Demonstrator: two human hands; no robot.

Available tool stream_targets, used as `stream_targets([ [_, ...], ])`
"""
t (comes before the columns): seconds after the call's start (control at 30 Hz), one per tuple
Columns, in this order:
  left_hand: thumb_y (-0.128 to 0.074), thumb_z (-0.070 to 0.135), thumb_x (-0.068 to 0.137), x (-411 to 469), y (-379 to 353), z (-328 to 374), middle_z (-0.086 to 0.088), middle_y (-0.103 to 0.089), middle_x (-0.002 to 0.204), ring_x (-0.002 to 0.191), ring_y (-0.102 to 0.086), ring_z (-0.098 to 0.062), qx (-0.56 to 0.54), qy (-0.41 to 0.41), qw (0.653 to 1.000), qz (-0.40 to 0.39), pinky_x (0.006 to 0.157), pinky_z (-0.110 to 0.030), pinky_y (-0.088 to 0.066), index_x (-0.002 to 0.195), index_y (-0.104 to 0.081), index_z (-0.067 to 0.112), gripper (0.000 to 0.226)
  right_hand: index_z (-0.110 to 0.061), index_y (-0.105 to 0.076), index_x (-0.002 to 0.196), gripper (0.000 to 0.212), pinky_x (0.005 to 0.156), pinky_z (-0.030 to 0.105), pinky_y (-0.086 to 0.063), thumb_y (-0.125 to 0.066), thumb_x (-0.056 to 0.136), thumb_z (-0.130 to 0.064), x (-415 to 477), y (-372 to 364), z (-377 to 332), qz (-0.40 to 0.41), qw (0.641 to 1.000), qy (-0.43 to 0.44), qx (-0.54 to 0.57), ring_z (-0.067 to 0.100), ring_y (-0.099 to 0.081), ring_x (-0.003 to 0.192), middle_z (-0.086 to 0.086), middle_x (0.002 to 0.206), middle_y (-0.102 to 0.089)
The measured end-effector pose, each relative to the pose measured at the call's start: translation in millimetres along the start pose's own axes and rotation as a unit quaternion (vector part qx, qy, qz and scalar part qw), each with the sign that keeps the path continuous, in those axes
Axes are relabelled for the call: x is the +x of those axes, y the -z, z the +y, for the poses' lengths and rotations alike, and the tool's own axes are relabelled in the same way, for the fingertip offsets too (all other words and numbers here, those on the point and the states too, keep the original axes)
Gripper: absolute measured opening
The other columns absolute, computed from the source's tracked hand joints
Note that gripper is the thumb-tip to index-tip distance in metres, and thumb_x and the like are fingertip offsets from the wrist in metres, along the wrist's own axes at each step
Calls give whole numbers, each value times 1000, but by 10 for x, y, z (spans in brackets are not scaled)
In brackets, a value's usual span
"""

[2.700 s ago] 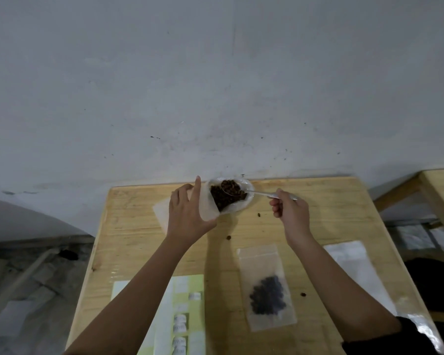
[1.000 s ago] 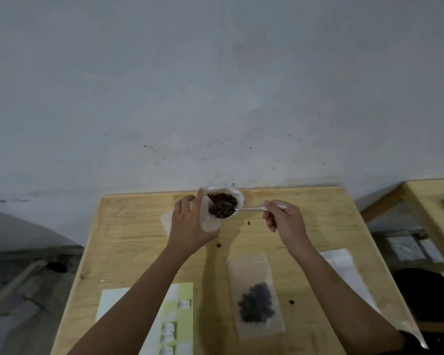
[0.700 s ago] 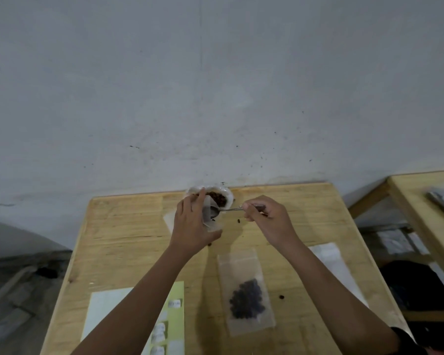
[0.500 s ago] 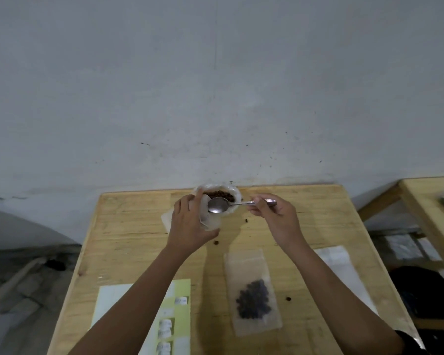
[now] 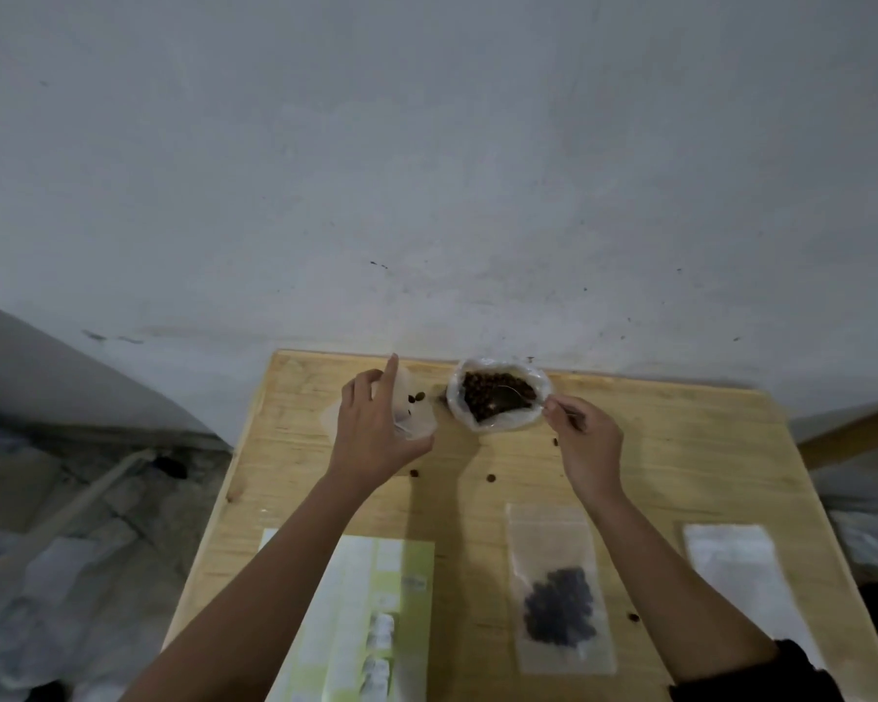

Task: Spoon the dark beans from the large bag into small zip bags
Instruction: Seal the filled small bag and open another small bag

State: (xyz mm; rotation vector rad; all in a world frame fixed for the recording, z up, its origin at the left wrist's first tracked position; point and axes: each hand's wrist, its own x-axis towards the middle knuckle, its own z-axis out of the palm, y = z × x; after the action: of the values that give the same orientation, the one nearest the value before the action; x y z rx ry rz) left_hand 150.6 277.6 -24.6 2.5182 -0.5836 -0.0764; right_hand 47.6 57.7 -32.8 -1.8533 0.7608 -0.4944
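The large bag (image 5: 503, 423) of dark beans (image 5: 482, 390) stands open-mouthed at the far edge of the wooden table (image 5: 680, 448), its rim rolled down. The right hand (image 5: 586, 448) pinches the handle of a metal spoon (image 5: 508, 397) between thumb and curled fingers, and the bowl is sunk among the beans. Just beside the large bag, on its left and apart from it, the left hand (image 5: 376, 428) grips a small zip bag (image 5: 411, 407), thumb and fingers closed on the film and the forefinger pointing up; only a couple of beans show inside it.

The small bag looks like thin, limp, slippery plastic, nearly weightless; it will probably collapse unless held at the zip lip with the mouth pulled apart, so the lip is the place to take hold, not the body. The beans seem hard, round and quick to roll — a heaped spoon wants a level carry. The large bag's soft wall may slump or tip if the spoon drags against it.

Nearer the person lie a filled zip bag (image 5: 558, 590), flat on the wood; a stack of empty bags (image 5: 731, 564) to its right; a green label sheet (image 5: 371, 600) to its left; and loose beans (image 5: 414, 472) scattered between — spills appear likely here.
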Motion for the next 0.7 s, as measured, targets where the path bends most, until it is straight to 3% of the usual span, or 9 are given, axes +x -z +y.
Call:
stream_targets([
  [0.1,-77,44,66,-2,15,-28,-12,-35,132,122,-28,-28,-6,4,1000,-1,104,-37,-29,148,-19,14,105,-3,-71,98,15,81,33,-54,-64,87,-10,-3,-127,75,18,999,-39,12,19,-65,84,14,93,-72],
  [0.17,-77,43,66,-6,22,-29,-12,-35,132,123,-28,-27,-12,-1,1000,-3,104,-36,-28,148,-18,14,104,2,-68,102,19,82,28,-56,-62,89,-10,4,-226,104,27,991,-96,83,22,-66,85,18,93,-70],
  [0.27,-77,42,67,-14,21,-29,-11,-34,132,122,-28,-27,-17,-11,1000,-3,103,-35,-27,148,-18,15,104,7,-64,102,20,83,28,-56,-59,90,-9,23,-360,103,35,959,-196,203,23,-67,82,18,87,-67],
  [0.4,-77,42,66,-19,19,-51,-10,-34,132,122,-27,-25,-18,-15,1000,-5,103,-34,-27,148,-17,16,105,5,-63,95,10,81,28,-53,-56,90,-1,23,-399,24,50,918,-279,278,20,-65,78,14,82,-64],
  [0.5,-77,42,66,-23,20,-47,-9,-33,133,122,-26,-24,-17,-12,1000,-8,104,-33,-26,148,-17,16,105,-1,-60,80,10,77,27,-55,-56,90,0,45,-318,-14,73,896,-305,313,21,-64,77,14,82,-62],
  [0.7,-77,41,64,-1,-63,105,-11,-35,132,122,-29,-27,2,-20,1000,-20,103,-35,-27,148,-18,15,106,2,-59,80,11,63,19,-58,-54,90,1,57,17,-125,80,884,-289,360,20,-66,69,15,80,-63],
])
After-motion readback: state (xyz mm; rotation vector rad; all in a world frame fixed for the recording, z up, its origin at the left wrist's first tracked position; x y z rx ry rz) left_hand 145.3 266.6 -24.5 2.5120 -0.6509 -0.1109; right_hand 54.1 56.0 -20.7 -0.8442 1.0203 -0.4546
